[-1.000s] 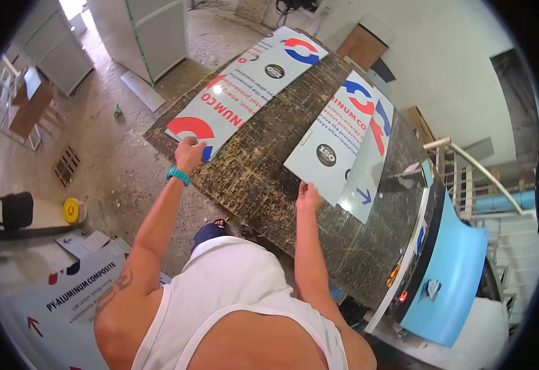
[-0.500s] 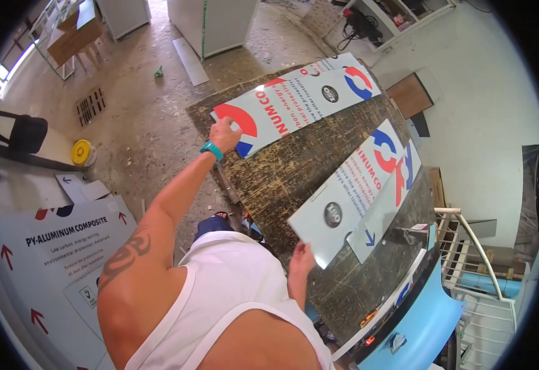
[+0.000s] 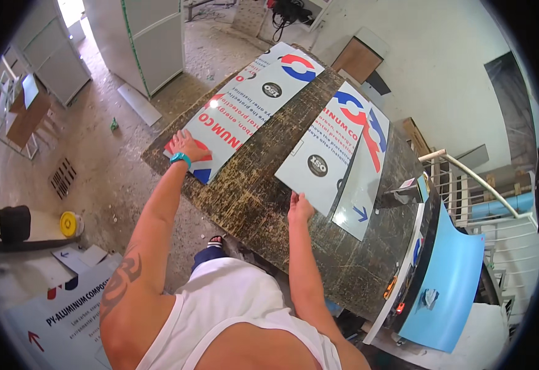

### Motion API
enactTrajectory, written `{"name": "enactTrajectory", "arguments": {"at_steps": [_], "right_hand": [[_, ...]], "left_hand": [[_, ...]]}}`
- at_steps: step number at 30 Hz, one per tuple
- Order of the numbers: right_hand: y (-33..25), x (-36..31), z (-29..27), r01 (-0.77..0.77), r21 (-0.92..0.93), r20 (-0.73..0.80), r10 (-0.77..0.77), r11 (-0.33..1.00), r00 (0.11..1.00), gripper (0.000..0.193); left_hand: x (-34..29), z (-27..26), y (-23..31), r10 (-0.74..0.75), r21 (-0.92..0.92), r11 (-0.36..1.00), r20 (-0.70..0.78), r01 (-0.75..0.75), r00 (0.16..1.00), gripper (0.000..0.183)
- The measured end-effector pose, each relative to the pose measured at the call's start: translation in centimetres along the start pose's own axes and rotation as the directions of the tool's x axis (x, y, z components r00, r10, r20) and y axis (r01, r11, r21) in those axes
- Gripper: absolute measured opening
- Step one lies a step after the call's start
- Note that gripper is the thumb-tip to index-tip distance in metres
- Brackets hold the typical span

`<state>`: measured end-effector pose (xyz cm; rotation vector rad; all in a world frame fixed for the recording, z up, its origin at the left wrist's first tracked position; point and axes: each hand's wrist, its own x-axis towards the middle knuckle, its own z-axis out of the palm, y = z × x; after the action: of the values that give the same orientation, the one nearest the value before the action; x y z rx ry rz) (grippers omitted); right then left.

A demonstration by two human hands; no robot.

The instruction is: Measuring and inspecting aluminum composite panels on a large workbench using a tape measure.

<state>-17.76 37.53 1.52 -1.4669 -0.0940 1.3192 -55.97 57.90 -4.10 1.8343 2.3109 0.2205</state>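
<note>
My left hand (image 3: pixel 187 145), with a teal watch on its wrist, lies spread on the near end of a long white composite panel (image 3: pixel 245 108) printed in red and blue. That panel lies flat along the left side of a worn dark workbench (image 3: pixel 245 179). My right hand (image 3: pixel 299 208) grips the near edge of a second printed panel (image 3: pixel 306 179), thumb on top and the other fingers mostly hidden. Beneath and to the right of this one, partly covered, is a third printed strip (image 3: pixel 357 203) with a blue arrow.
A curved light-blue sheet (image 3: pixel 445 280) stands off the bench's right side, near an orange-handled cutter (image 3: pixel 390 287). White railings (image 3: pixel 473 185) rise beyond it. Large panels (image 3: pixel 66 314) lean at the lower left by a yellow-lidded bucket (image 3: pixel 69 224). White cabinets (image 3: pixel 152 43) stand at the back.
The view has turned and shifted. My left hand has gone from holding the left panel's end to lying spread on it. My right hand is now farther in at the second panel's near edge.
</note>
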Motion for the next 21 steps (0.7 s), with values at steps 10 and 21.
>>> {"name": "enactTrajectory", "arguments": {"at_steps": [10, 21], "right_hand": [[-6.1, 5.0, 3.7, -0.044, 0.013, 0.002, 0.044, 0.999, 0.999, 0.029], [4.9, -3.1, -2.6, -0.08, -0.121, 0.072, 0.089, 0.989, 0.993, 0.031]], "left_hand": [[1.0, -3.9, 2.1, -0.062, -0.063, 0.995, 0.204, 0.076, 0.977, 0.147], [0.6, -5.8, 2.2, -0.105, -0.002, 0.994, 0.239, 0.108, 0.965, 0.152]]}}
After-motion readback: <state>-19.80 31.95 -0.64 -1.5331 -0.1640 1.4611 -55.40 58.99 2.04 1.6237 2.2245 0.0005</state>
